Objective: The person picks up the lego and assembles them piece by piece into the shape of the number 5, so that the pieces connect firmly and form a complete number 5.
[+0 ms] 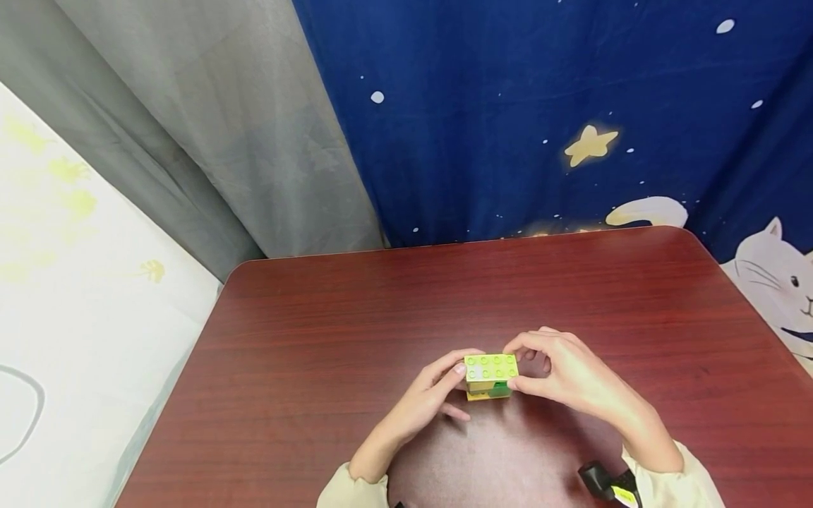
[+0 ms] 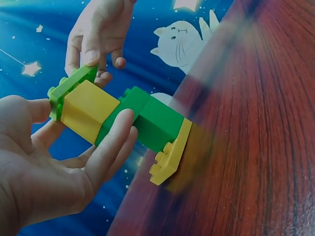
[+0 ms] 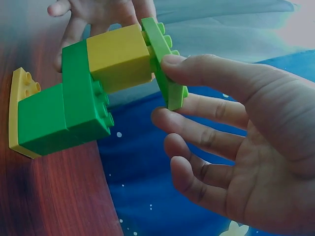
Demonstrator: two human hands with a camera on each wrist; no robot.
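A stack of toy building bricks stands upright on the table. Its yellow base plate (image 2: 172,160) is at the bottom, with two green bricks (image 2: 165,123) above it, the upper one offset sideways. Over these sits a yellow brick (image 3: 120,56), topped by a thin lime-green brick (image 1: 492,368) with studs facing up. The lime brick juts past the yellow one on the right. My left hand (image 1: 422,395) holds the stack's left side near the top, its fingers around the yellow and lime bricks. With thumb and fingers my right hand (image 1: 574,374) pinches the lime brick's right end.
The dark red wooden table (image 1: 317,339) has rounded far corners. A black object with a yellow-green label (image 1: 597,481) is beside the right sleeve. Behind the table hang a grey curtain (image 1: 254,127) and a blue star-patterned curtain (image 1: 483,127).
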